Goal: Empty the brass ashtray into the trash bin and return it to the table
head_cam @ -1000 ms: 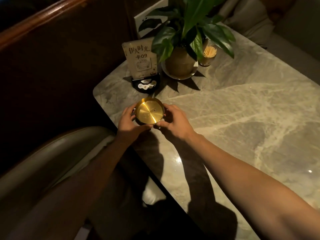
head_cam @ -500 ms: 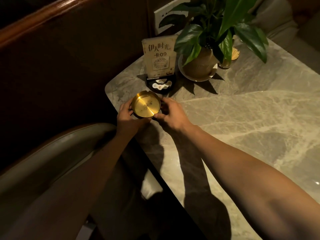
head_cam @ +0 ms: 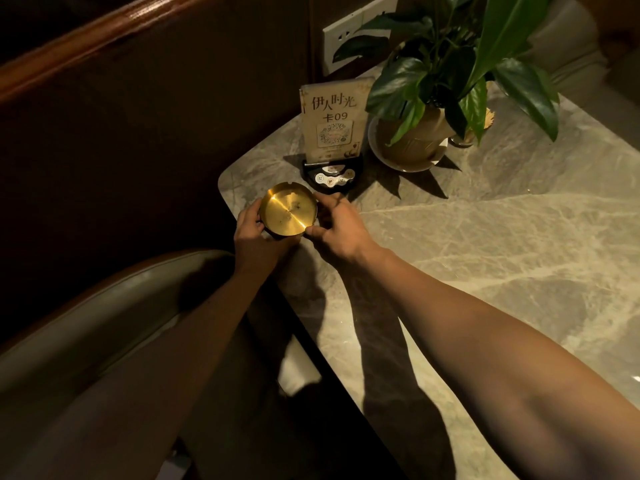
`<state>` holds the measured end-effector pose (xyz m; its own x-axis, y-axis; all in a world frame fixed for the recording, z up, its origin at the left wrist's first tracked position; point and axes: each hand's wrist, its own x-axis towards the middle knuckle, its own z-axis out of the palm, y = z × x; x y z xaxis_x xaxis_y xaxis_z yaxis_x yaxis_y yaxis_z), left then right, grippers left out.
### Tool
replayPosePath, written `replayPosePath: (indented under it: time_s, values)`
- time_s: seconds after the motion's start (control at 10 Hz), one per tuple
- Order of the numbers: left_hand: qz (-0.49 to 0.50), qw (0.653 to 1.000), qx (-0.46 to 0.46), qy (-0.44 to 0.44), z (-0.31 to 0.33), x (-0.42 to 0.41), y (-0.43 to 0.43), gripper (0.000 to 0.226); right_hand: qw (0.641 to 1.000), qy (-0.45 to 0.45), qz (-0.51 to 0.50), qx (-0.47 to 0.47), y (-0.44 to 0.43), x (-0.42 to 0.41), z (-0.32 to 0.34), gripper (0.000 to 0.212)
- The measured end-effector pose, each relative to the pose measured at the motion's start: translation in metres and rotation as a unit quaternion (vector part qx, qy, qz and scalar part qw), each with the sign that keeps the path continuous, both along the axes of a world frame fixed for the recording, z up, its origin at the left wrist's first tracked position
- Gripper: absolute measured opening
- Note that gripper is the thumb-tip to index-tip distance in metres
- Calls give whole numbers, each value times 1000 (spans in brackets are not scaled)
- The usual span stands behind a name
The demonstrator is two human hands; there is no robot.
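The grip is two-handed: the left hand (head_cam: 254,230) cups the near-left wall of the ashtray (head_cam: 288,213), thumb along the rim, while the right hand (head_cam: 341,230) pinches the right side, thumb tip at the near rim and fingers curled round the far side. Both hands close on the ashtray; neither is slack.

The ashtray sits between the two hands at the corner of the worktop (head_cam: 485,258), just in front of the sign (head_cam: 333,124). Whether its base rests on the stone or is held just off it cannot be told. It is round, so it has no long axis; its mouth faces up and its floor shows only a few dark specks.

Both forearms reach forward from the near edge and converge on it, the left one passing over the chair (head_cam: 86,323) beside the worktop. The left hand is a little nearer the corner edge. A plant (head_cam: 433,98) stands behind the sign to the right. No bin is in view, so I judge the ashtray is either about to be carried off or is being set back.
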<state>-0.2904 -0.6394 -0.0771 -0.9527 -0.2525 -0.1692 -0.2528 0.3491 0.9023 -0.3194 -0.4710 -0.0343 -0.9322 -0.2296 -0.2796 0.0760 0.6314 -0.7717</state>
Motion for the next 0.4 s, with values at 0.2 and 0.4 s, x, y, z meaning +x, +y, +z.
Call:
replayPosePath:
  time_s: [0.2,0.4]
  values:
    - [2,1000,10,-18,3,2,2,96,1000,-21,-17,-13,-1,7,-3,68]
    - [20,1000,14,-16,12,14,8,99,997,-47,-30,-45,6,14,4,69]
